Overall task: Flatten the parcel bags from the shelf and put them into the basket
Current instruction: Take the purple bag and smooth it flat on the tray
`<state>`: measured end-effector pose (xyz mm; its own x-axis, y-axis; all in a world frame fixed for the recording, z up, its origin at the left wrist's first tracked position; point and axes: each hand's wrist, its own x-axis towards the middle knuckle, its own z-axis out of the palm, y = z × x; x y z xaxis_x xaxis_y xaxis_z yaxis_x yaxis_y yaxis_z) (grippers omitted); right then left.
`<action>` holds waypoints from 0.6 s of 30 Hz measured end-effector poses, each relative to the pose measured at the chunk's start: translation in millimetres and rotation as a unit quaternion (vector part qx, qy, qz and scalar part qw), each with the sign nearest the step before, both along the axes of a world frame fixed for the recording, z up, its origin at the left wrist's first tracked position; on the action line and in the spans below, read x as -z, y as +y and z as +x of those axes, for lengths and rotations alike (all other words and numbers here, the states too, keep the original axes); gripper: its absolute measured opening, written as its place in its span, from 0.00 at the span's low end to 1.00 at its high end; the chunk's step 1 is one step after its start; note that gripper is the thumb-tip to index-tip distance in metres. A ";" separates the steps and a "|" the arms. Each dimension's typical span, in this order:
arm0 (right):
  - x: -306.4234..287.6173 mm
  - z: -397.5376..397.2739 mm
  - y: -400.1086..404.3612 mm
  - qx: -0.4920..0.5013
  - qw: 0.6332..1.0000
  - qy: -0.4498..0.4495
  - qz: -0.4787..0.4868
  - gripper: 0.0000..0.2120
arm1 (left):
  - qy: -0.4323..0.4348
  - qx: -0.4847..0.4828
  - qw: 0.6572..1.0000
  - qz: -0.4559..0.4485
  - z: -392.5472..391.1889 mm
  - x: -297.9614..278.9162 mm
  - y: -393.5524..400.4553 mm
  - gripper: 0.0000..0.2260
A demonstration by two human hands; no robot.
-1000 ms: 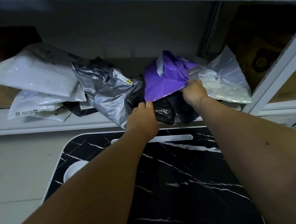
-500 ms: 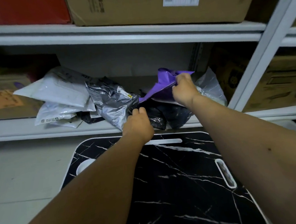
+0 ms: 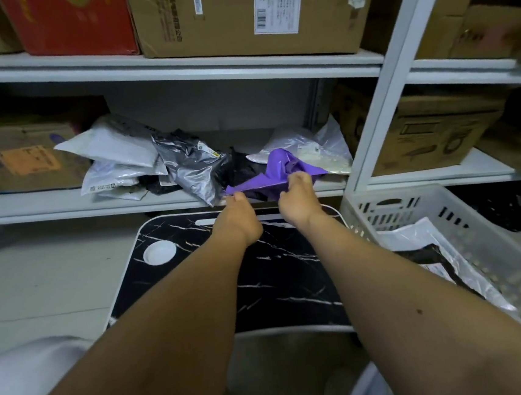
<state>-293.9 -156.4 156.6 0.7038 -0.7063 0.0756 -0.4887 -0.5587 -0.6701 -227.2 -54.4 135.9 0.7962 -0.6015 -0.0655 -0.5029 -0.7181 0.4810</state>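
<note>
Nearest, forearms: two bare forearms reach forward from the bottom edge, above a black marble-patterned counter (image 3: 279, 278).
Counter: white-rimmed, with a round white recess at its left and a white slot along its far edge; it stands just in front of the shelf.
Basket: white slatted basket (image 3: 494, 257) just right of the counter, holding flat clear and dark parcel bags.
Left hand: left hand (image 3: 239, 220) over the counter's far edge; its grip pinches the left tip of the purple parcel bag (image 3: 278, 176).
Right hand: right hand (image 3: 298, 203) beside the left, a little apart; grip curled round the bag's crumpled middle.
Purple parcel bag: stretched between both hands at the shelf's front lip, partly off the shelf, still creased.
Shelf: white metal shelf (image 3: 63, 210) carrying the pile of other bags.
Silver parcel bag: silver parcel bag (image 3: 193, 168), crumpled, left of the purple one, overhanging the shelf edge.
White parcel bags: white parcel bags (image 3: 115, 160) stacked at the pile's left.
Clear parcel bag: clear parcel bag (image 3: 315, 147) behind the purple one.
Farthest, cartons: cardboard cartons (image 3: 248, 13) on the shelf above.
</note>
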 end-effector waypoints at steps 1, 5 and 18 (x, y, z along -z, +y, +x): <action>4.0 -4.7 7.9 -0.001 1.000 0.002 -0.004 0.11 | 0.010 0.001 1.000 0.001 -6.3 3.0 4.1 0.25; 20.3 -23.8 40.2 0.003 1.000 0.006 -0.009 0.14 | 0.046 -0.001 0.999 0.011 -26.2 18.6 19.6 0.36; 99.3 -70.2 126.1 -0.051 0.997 0.065 0.003 0.14 | 0.124 -0.016 0.980 0.154 -27.6 66.4 76.3 0.26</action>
<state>-364.1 -30.3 57.3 0.7756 -0.6306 -0.0259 -0.5130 -0.6060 -0.6080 -254.8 21.9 69.4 0.7515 -0.4974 -0.4334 -0.3727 -0.8621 0.3432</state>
